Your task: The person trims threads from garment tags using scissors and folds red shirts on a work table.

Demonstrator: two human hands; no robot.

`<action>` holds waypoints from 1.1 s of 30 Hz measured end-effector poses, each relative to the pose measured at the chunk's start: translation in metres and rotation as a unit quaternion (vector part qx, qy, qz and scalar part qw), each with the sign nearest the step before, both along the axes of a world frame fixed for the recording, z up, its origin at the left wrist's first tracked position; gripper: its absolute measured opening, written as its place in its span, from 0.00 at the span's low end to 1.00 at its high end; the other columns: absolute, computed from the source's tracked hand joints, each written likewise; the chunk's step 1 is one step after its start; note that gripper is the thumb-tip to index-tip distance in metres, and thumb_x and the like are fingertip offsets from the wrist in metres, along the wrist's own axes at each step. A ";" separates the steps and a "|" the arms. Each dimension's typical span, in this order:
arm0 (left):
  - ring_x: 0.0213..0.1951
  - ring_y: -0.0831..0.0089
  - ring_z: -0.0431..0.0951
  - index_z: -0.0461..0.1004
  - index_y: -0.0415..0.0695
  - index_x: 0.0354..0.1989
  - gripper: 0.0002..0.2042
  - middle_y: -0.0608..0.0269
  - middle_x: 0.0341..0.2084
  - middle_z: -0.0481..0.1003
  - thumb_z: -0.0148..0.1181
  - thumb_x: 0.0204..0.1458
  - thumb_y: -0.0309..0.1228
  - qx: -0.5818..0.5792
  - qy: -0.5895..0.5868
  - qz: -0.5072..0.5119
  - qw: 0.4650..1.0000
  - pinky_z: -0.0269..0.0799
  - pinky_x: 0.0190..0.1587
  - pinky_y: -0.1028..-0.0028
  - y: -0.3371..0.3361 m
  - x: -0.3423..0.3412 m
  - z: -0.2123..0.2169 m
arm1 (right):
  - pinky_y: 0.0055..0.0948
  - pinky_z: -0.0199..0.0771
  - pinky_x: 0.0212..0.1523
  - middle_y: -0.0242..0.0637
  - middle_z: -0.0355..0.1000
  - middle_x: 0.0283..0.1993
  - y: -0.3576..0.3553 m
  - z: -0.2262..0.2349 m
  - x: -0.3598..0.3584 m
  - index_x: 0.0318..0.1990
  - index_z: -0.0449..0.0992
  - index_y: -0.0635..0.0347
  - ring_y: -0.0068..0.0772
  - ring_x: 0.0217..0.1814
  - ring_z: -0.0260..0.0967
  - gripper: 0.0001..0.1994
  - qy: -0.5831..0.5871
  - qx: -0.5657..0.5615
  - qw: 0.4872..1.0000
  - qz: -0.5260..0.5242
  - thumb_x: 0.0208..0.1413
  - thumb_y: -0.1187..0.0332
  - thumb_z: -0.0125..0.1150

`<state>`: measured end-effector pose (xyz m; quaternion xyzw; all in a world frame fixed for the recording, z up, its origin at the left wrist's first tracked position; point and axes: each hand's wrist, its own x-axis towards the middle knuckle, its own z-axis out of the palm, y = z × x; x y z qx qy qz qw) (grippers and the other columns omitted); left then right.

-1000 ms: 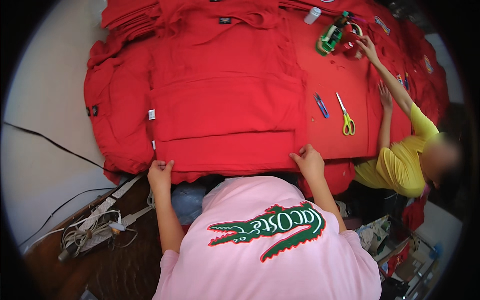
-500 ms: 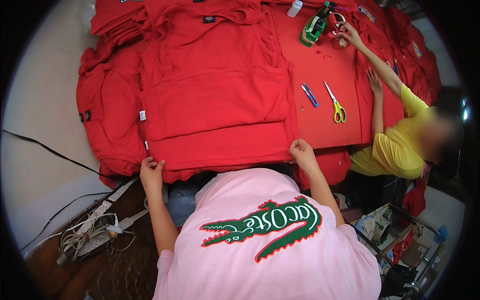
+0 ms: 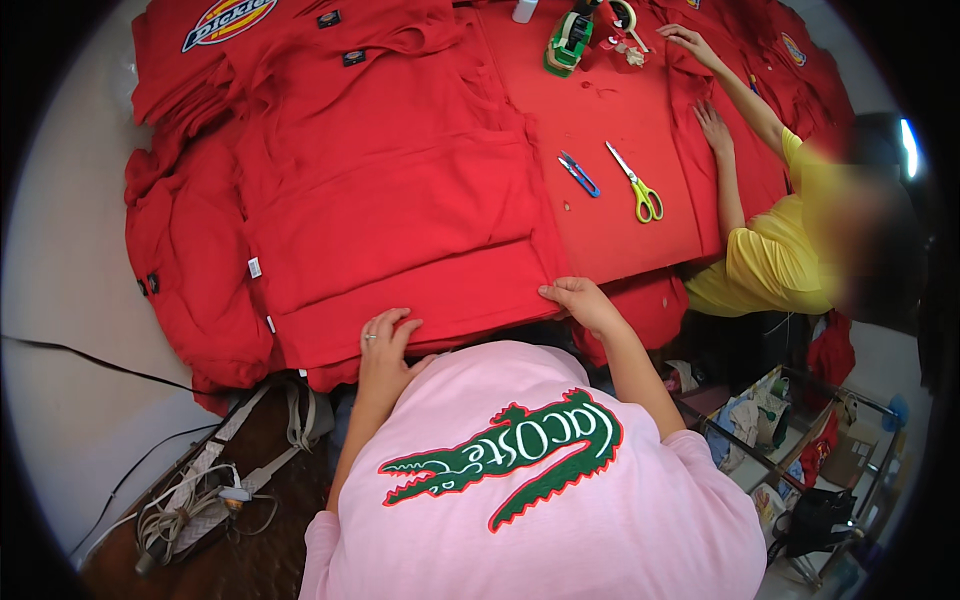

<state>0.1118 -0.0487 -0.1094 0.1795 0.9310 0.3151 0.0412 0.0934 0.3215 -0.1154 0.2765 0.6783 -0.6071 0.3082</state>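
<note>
A red shirt (image 3: pixel 390 190) lies spread on the table in front of me, its collar with a small black label at the far end and a straight, layered edge nearest my body. My left hand (image 3: pixel 388 350) rests near the middle of that edge, fingers bent and apart, a ring on one of them. At the right end of the edge, my right hand (image 3: pixel 583 303) pinches the shirt's corner between thumb and fingers. Beyond it on the red tabletop (image 3: pixel 600 245) lie blue thread snips (image 3: pixel 580 175) and scissors (image 3: pixel 636 186) with yellow-green handles.
A green tape dispenser (image 3: pixel 568 45) and a white bottle (image 3: pixel 524 10) stand at the far side. To the right a person in a yellow shirt (image 3: pixel 780 250) has one hand (image 3: pixel 690 42) near a tape roll. More red garments (image 3: pixel 190 230) are heaped left. Tangled cords (image 3: pixel 190 520) lie lower left.
My left hand has moved right from the left corner to the middle of the edge. My right hand stays at the right corner. The co-worker's raised hand has left the tape. The view has shifted.
</note>
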 end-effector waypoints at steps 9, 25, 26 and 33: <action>0.44 0.54 0.77 0.78 0.41 0.38 0.07 0.55 0.37 0.78 0.65 0.57 0.30 0.088 -0.014 -0.039 0.995 0.70 0.50 0.58 0.017 -0.063 -0.011 | 0.33 0.76 0.34 0.41 0.79 0.27 0.038 -0.016 -0.001 0.33 0.81 0.64 0.27 0.30 0.78 0.16 0.119 0.230 0.966 0.019 0.60 0.57 0.68; 0.45 0.54 0.81 0.78 0.41 0.45 0.12 0.51 0.43 0.79 0.68 0.52 0.26 -0.024 0.066 -0.071 0.995 0.77 0.49 0.58 0.191 -0.273 0.023 | 0.41 0.80 0.38 0.42 0.80 0.41 0.146 -0.018 -0.050 0.44 0.80 0.59 0.46 0.40 0.80 0.12 0.125 0.608 0.784 -0.006 0.56 0.64 0.67; 0.44 0.55 0.81 0.78 0.41 0.44 0.12 0.51 0.42 0.79 0.68 0.51 0.25 -0.041 0.079 -0.065 0.994 0.77 0.47 0.58 0.190 -0.269 0.026 | 0.38 0.80 0.37 0.42 0.81 0.40 0.144 -0.008 -0.045 0.45 0.80 0.60 0.43 0.39 0.80 0.12 0.086 0.584 0.807 0.014 0.56 0.65 0.66; 0.30 0.72 0.73 0.77 0.39 0.40 0.11 0.60 0.32 0.74 0.69 0.49 0.20 0.081 -0.082 -0.014 0.993 0.72 0.37 0.72 0.162 -0.226 0.055 | 0.14 0.64 0.26 0.41 0.83 0.41 0.085 0.009 0.003 0.47 0.79 0.64 0.14 0.30 0.75 0.12 0.123 -0.150 0.938 -0.287 0.60 0.67 0.64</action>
